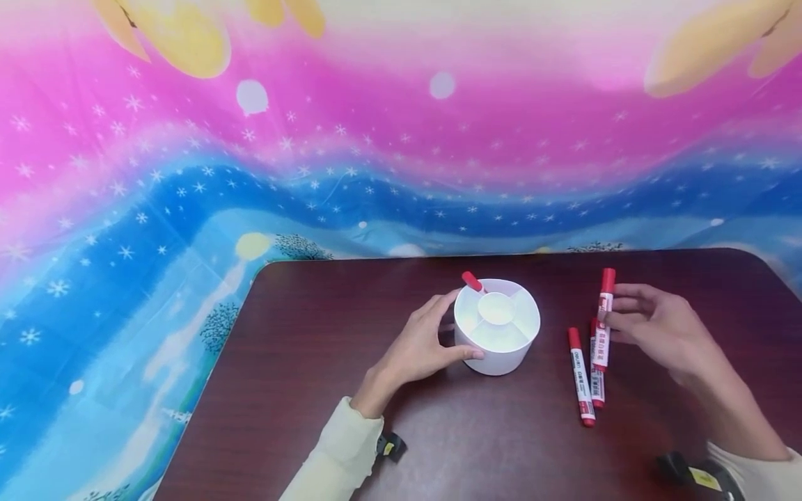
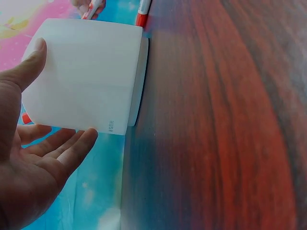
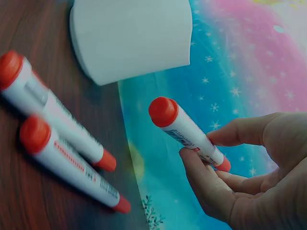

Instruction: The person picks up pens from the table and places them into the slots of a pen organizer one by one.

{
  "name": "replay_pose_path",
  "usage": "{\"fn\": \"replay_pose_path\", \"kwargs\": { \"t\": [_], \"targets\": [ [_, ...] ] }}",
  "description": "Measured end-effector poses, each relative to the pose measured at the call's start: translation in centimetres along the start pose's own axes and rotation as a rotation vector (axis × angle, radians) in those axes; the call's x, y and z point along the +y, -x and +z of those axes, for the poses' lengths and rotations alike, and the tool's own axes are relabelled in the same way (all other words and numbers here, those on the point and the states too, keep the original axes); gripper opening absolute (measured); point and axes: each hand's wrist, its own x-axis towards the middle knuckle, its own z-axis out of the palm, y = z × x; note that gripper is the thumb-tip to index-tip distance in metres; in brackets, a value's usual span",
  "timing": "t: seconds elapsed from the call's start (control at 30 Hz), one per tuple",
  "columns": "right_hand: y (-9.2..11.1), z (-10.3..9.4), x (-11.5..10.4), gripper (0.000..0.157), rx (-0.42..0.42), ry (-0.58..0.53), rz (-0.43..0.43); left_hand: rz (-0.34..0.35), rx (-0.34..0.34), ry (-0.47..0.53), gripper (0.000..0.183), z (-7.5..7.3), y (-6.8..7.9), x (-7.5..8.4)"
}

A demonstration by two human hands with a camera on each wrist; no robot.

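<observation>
A white round desk organizer (image 1: 498, 358) with a central cup and divided compartments stands upright on the table. My left hand (image 1: 421, 342) grips its side, the thumb at the front and the fingers round the far side. One red-capped marker (image 1: 471, 281) leans in a rear compartment, its lower part hidden. To the right, my right hand (image 1: 667, 330) pinches a red-and-white whiteboard marker (image 3: 184, 132) between thumb and fingers, raised above the tabletop. Below it lie two similar markers, the left marker (image 1: 580, 383) and the right marker (image 1: 598, 395), side by side, the latter partly covered from view.
The dark wood-grain table (image 1: 301, 348) has rounded far corners. Behind it hangs a pink and blue cloth (image 1: 376, 153) printed with snowflakes. A black wrist camera (image 1: 391, 447) sits at the left sleeve, and another black device (image 1: 695, 476) at the right wrist.
</observation>
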Motion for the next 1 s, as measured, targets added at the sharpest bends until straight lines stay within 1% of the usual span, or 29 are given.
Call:
{"fn": "replay_pose_path", "kwargs": {
  "t": [0.2,0.4,0.53,0.8,1.0],
  "targets": [
    [-0.3,0.7,-1.1,0.071,0.007,-0.056,-0.024,0.005,-0.005,0.007,0.105,0.0,-0.1,0.2],
    [-0.6,1.2,-2.0,0.075,-0.003,-0.119,-0.036,0.010,-0.002,0.009,0.104,0.1,0.0,0.1],
    [-0.7,1.4,-2.6,0.075,-0.005,-0.131,-0.036,0.001,-0.001,0.024,0.104,0.1,0.0,-0.1],
    [-0.9,1.4,-3.9,0.071,0.017,-0.124,-0.054,-0.008,0.004,0.010,0.104,-0.1,0.1,0.0],
    [-0.5,1.4,-4.1,0.068,0.023,-0.174,-0.047,-0.008,-0.005,0.004,0.104,0.0,0.3,0.1]
  ]
}}
